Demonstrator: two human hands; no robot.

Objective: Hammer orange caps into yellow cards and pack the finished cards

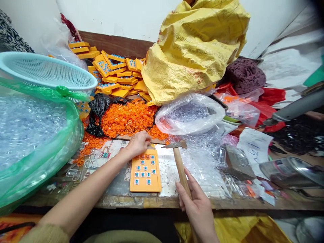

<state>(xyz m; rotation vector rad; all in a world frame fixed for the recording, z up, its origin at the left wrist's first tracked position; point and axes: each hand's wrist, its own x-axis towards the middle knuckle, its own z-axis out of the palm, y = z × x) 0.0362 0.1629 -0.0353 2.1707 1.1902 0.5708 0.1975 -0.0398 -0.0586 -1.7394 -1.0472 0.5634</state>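
My right hand (196, 206) is wrapped round the wooden handle of a hammer (180, 165), whose metal head is raised at the right of an orange board. The orange board (145, 185) lies flat on the bench and carries several small clear pieces with blue centres, with a few orange rings near its top edge. My left hand (138, 143) is at the board's top left, fingers bent together by the loose orange rings (126, 118). Whatever its fingertips hold, if anything, is hidden.
A green bag (73, 125) of clear parts and a blue basket (50, 72) stand left. Stacked orange boards (118, 79) and a yellow sack (192, 50) are behind. A clear bag (217, 123), loose clear pieces (202, 162) and a metal can (291, 172) are right.
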